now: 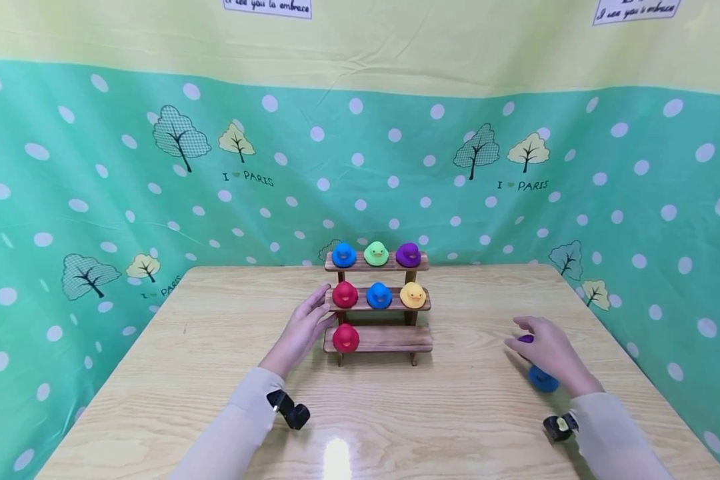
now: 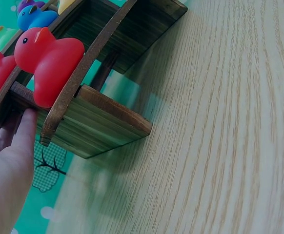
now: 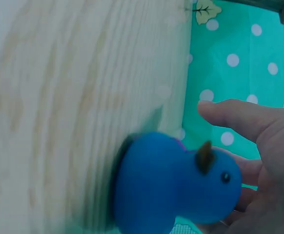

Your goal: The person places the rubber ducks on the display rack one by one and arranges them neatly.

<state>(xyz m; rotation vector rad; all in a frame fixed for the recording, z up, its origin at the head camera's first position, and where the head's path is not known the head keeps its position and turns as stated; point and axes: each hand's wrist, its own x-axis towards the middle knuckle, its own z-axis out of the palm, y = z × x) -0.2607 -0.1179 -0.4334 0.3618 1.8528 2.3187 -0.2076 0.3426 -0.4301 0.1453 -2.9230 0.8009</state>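
A three-tier wooden stand (image 1: 390,340) holds rubber ducks. On top sit a blue duck (image 1: 344,255), a green duck (image 1: 376,253) and a purple duck (image 1: 408,255). The middle tier bears a red duck (image 1: 345,295), a blue duck (image 1: 379,296) and a yellow duck (image 1: 413,295); another red duck (image 1: 345,338) occupies the bottom tier's left end. My left hand (image 1: 300,333) touches the stand's left side with fingers extended. At the right, my right hand (image 1: 549,353) reaches over a second purple duck (image 1: 525,339), thumb and fingers apart. A loose blue duck (image 3: 156,185) lies beneath that palm.
The pale wooden table (image 1: 228,313) extends around the stand on both sides. Behind and beside it hangs a green and yellow dotted cloth (image 1: 384,180). Each wrist wears a small black camera, one of them on the left sleeve (image 1: 234,420).
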